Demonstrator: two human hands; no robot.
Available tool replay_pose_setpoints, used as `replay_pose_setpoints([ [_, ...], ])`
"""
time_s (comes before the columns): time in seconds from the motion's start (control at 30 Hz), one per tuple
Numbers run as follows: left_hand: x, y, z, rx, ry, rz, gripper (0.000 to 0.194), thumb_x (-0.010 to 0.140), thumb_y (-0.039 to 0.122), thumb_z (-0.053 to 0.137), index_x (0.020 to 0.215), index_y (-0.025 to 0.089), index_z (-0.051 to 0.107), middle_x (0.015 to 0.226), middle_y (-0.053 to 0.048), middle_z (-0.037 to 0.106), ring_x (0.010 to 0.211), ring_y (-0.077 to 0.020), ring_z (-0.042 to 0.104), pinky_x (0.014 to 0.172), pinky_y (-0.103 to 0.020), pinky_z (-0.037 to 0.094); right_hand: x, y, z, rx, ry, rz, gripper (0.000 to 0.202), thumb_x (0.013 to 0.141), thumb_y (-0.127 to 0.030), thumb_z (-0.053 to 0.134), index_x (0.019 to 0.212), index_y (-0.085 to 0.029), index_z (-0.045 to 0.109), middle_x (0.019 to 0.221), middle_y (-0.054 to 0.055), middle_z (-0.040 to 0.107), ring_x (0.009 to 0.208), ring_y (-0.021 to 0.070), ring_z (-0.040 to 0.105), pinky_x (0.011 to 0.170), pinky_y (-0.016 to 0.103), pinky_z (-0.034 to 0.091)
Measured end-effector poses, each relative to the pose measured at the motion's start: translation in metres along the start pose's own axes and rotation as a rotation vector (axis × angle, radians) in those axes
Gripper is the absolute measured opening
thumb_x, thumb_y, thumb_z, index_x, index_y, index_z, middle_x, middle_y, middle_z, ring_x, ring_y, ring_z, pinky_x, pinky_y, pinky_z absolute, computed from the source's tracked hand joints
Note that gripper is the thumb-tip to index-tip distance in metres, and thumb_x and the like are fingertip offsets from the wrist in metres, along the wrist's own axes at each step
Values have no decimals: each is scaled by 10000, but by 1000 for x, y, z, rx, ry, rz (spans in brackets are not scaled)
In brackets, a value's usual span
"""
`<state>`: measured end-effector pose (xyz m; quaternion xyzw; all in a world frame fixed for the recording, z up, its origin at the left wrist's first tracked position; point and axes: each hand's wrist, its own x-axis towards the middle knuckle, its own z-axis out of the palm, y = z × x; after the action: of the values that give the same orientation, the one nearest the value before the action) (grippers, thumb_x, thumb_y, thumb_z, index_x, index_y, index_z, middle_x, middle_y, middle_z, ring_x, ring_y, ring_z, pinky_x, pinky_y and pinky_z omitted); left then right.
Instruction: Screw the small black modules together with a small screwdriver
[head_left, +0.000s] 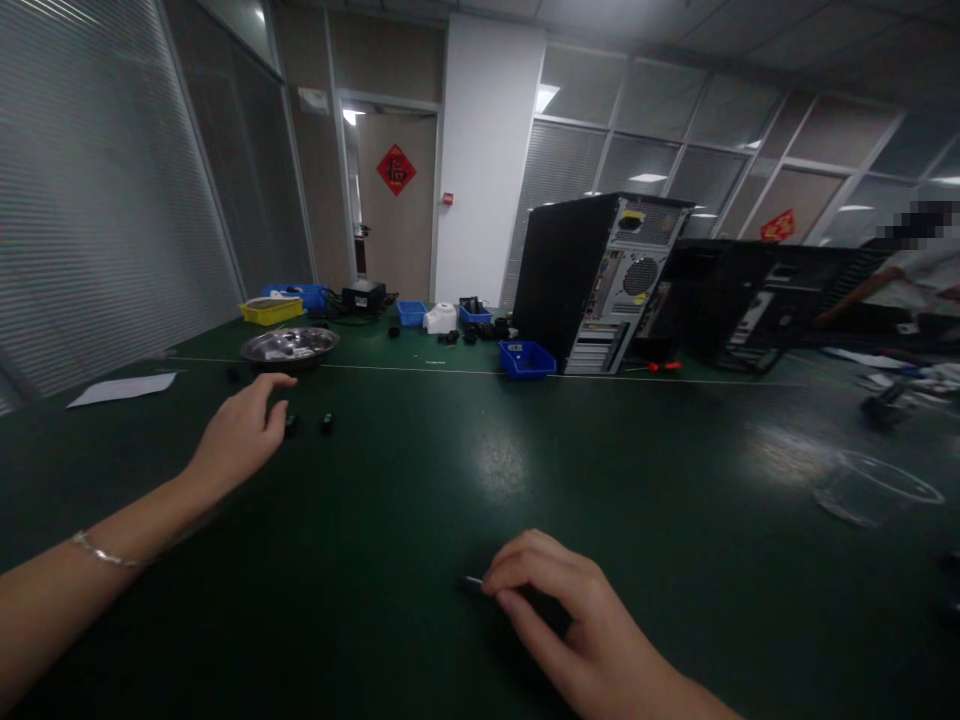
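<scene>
Left hand (240, 435): in front of the bowl (325, 342), thumb and forefinger spread, nothing seen between them; remaining fingers mostly hidden.
Right hand (570, 610): well in front of the bowl and off to its right, thumb and fingertips pinching a rod (471, 582).
Rod: thin, a pale metallic length ending in a darker tip; the rest hidden in the grip, so kind uncertain.
Left block (291, 427): in front of the bowl, just beside the left thumb; contact cannot be told.
Right block (328, 422): in front of the bowl's right edge; small, squarish, dark with green.
Block risk: a careless thumb could nudge the left block into its neighbour, judging by the narrow gap.
Rod risk: so slim a piece, held near its end, could twist or slip; smooth tabletop might let it roll.
Bowl risk: a sweep of the forefinger could catch the rim and shift the pale pieces inside.
Bowl make: shiny metal, round, shallow.
Table (420, 470): dark green, smooth, glossy where light falls right of the bowl.
Bracelet (105, 552): silvery links, left wrist; might snag.
</scene>
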<state>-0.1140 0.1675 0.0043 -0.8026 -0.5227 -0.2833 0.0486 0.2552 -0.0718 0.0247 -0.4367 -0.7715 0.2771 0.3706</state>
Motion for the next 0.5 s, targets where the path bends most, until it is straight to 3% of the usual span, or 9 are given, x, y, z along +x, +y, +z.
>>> replay_pose_setpoints([
  [0.13,1,-19,-3,43,78,-72,425,934,248,413,1330,100,454,1331,-175,537,1177,-442,575,908,-572,527,0,1,0,-16,12,3,195,959,-109,512,1006,-188,683,987,80,684,912,200,646,800,321,523],
  [0.27,-6,-37,11,49,89,-76,385,909,240,418,1203,64,595,1241,-176,594,1073,-422,641,774,-508,582,-1,3,1,-26,4,22,191,967,-114,511,1010,-190,681,998,76,683,924,199,645,809,318,521],
  [0.37,-10,-44,17,20,97,-35,355,914,312,442,1028,100,702,1046,-109,688,914,-340,702,682,-420,586,-2,4,1,-37,6,25,185,970,-119,511,999,-193,678,992,72,684,919,199,644,808,319,516],
  [0.5,-7,-40,3,-51,157,3,400,918,414,425,824,176,732,816,18,695,788,-207,704,641,-304,527,-1,4,1,-65,2,45,186,965,-115,509,988,-196,674,989,66,685,927,199,644,845,336,507],
])
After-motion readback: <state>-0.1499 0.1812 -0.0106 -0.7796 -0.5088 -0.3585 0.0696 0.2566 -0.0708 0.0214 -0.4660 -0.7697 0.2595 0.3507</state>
